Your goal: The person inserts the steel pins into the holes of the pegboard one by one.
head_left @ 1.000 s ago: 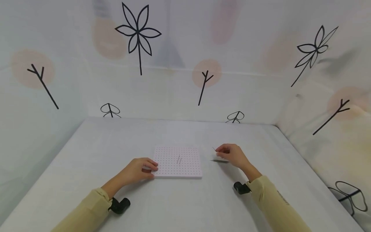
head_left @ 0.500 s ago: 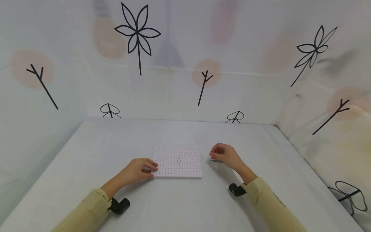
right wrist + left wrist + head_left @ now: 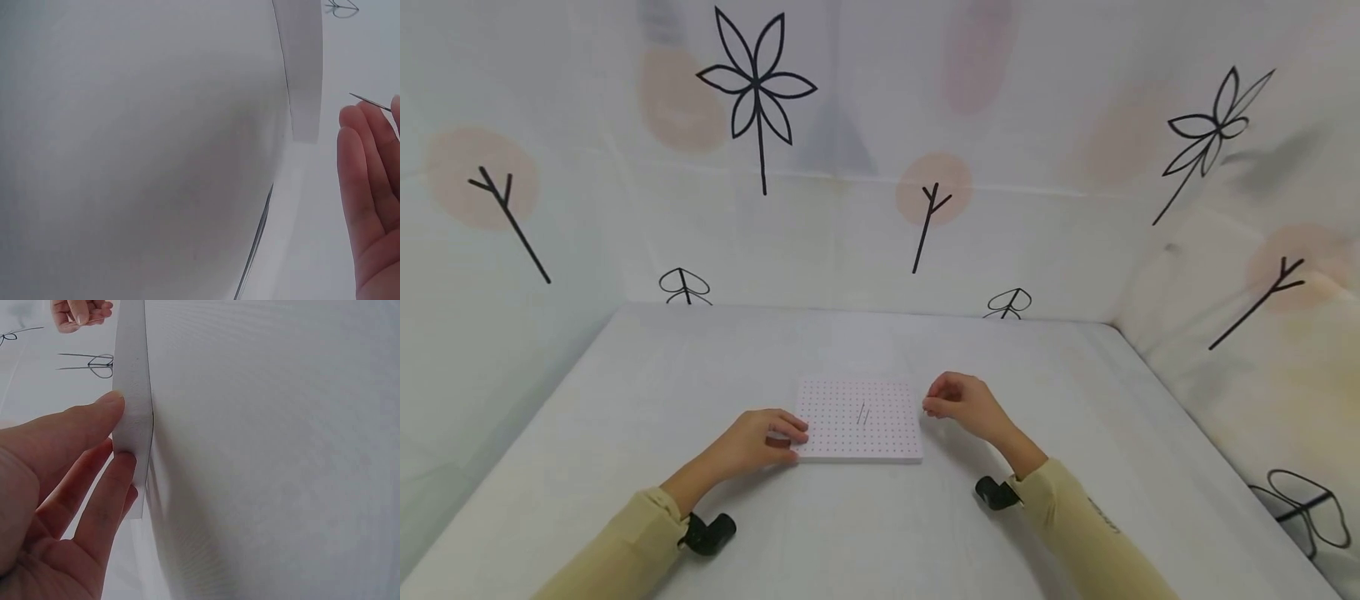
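Observation:
A white perforated board (image 3: 831,437) lies on the table, with two thin needles (image 3: 861,414) standing upright in its holes near the middle. At the board's near-left corner, my left hand (image 3: 760,437) steadies it, thumb and fingers gripping the edge (image 3: 132,425) in the left wrist view. Just off the right edge of the board, my right hand (image 3: 962,406) is raised above the table. Thumb and fingertips pinch a thin metal needle (image 3: 369,101), its pointed end sticking out past them in the right wrist view.
More needles (image 3: 255,244) lie together on the table beneath the right hand; the hand hides them in the head view. A white cloth covers the table (image 3: 865,533). Patterned fabric walls (image 3: 850,242) rise at the back and sides.
My right hand has moved left with the needle, from over the needles on the table to close by the board's right edge. The left hand and the board stay put.

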{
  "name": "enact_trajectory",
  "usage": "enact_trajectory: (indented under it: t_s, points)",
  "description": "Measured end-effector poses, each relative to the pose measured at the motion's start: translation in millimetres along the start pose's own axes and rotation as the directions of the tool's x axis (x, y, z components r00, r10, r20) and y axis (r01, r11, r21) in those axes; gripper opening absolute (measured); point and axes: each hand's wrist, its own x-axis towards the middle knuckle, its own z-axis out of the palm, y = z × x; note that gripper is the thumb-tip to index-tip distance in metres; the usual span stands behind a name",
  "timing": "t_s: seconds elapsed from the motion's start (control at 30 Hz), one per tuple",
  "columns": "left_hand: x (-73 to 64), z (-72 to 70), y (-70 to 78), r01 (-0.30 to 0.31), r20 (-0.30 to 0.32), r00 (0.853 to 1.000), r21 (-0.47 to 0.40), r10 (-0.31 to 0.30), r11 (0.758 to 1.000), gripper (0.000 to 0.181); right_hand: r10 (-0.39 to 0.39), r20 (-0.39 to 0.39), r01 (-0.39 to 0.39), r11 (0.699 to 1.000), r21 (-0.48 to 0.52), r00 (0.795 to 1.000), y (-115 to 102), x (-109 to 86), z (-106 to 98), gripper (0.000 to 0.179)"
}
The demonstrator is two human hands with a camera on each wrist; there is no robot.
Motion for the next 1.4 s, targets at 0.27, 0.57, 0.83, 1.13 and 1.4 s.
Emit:
enact_trajectory:
  t_s: [0.27, 0.57, 0.83, 1.13, 1.4]
  points:
    - [-0.5, -0.1, 0.7, -0.003, 0.003, 1.0, -0.005, 0.003, 1.0, 0.021, -0.028, 0.053, 0.028, 1.0, 0.005, 0.998, -4, 2.7, 11, 0.014]
    - [-0.5, -0.7, -1.1, -0.027, 0.006, 1.0, -0.014, 0.027, 1.0, 0.021, -0.057, 0.106, 0.055, 0.998, 0.017, 0.993, -10, 6.2, 21, 0.013]
    - [-0.5, -1.3, -0.5, -0.028, 0.008, 1.0, -0.024, 0.028, 0.999, 0.021, -0.076, 0.133, 0.075, 0.997, 0.011, 0.988, -16, 8.1, 32, 0.012]
    - [-0.7, -1.6, 0.2, -0.025, 0.007, 1.0, -0.028, 0.025, 0.999, 0.021, -0.081, 0.146, 0.087, 0.996, -0.033, 0.986, -36, 7.5, 43, 0.008]
    - [-1.0, -2.4, 0.4, -0.03, 0.012, 0.999, -0.041, 0.031, 0.999, 0.022, -0.114, 0.167, 0.12, 0.992, -0.027, 0.979, -25, 17.1, 48, 0.01]
